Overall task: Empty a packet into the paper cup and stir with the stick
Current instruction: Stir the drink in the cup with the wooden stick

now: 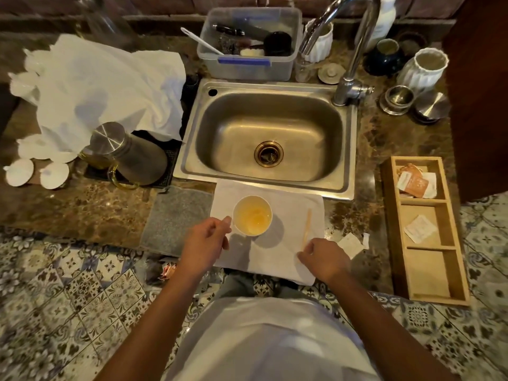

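Note:
A white paper cup (252,215) holding pale yellow liquid stands on a white cloth (277,251) at the counter's front edge, below the sink. My left hand (206,237) is beside the cup on its left, thumb and fingertips touching the cup's wall. A thin wooden stick (306,228) lies on the cloth to the cup's right. My right hand (324,258) rests by the stick's near end, fingers curled, holding nothing that I can see. A torn white packet (351,243) lies on the counter just right of the cloth.
A steel sink (268,136) with a tap (354,50) lies behind the cloth. A wooden tray (424,229) with packets sits at right. A grey mat (176,215), a metal-lidded jar (123,149), white cloth and paper lids are at left. A plastic tub (248,42) stands behind the sink.

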Motion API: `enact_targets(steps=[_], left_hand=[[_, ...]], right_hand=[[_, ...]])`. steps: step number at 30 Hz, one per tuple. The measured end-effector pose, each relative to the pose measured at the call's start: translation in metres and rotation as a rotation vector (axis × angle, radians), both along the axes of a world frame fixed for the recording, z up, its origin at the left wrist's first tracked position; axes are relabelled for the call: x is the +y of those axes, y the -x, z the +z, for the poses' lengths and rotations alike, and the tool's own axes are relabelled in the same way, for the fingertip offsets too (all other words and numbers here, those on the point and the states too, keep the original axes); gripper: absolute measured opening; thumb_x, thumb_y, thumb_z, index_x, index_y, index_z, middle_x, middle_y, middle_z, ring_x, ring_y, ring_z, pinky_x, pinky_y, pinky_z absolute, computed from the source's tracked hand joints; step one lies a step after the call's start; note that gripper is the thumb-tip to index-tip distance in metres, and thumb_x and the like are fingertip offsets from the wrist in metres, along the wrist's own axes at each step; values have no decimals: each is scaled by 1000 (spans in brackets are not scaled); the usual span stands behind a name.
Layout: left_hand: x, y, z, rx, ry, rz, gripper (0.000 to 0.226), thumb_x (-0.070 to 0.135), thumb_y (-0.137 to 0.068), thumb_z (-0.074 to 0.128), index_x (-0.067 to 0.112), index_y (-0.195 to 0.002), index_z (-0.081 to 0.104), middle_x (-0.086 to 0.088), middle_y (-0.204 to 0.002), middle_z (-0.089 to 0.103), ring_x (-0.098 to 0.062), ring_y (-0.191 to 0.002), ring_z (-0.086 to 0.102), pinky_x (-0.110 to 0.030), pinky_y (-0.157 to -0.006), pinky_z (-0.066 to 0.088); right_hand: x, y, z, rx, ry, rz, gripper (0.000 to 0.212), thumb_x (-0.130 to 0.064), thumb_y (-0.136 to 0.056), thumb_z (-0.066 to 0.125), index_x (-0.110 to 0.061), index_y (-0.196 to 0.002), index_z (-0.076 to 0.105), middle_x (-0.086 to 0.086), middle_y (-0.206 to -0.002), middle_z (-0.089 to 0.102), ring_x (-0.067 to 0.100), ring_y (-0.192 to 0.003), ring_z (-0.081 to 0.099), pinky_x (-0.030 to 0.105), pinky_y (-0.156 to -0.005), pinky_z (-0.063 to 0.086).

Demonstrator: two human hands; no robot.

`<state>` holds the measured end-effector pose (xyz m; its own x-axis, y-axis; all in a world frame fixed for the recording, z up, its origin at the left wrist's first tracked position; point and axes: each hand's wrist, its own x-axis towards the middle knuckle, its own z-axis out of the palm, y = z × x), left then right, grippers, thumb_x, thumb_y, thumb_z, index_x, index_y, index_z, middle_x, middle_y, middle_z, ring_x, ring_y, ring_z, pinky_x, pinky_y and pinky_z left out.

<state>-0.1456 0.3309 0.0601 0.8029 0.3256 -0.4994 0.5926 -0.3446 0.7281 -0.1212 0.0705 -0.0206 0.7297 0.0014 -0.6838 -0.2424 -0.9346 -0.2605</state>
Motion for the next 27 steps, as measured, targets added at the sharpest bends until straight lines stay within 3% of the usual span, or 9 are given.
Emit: enact_targets(steps=[5,14,22,27], left_hand=[[-2,-5,-9,-25,-4,-57,30,32,-100,57,16,-79,71,-2,-61,67,-7,-47,51,-30,-55,45],[0,-8,-20,-29,-32,-113,29,29,-98,59,16,-74,71,2,-58,68,-13,-53,58,-35,-61,50],[-4,-6,-22,-29,-3,-116,32,26,-100,58,16,-72,68,1,-57,67,-12,-52,55,-33,-57,46],[-2,-6,-21,-26,36,-128,37,24,-102,55,9,-71,70,-4,-57,68,-16,-48,54,-33,-52,46]], right_hand=[[9,1,-3,-2,81,54,32,-49,-89,57,-22,-98,72,0,-100,74,24,-91,70,32,-70,53],[12,5,-7,-45,146,39,29,-47,-92,57,-25,-107,70,-1,-106,74,24,-98,71,32,-76,56],[11,1,-3,4,88,-28,23,-34,-89,57,-18,-99,71,1,-98,72,25,-91,70,29,-66,49],[9,-1,0,10,49,-41,14,-34,-86,63,-21,-84,68,-5,-79,63,18,-75,62,26,-60,47]])
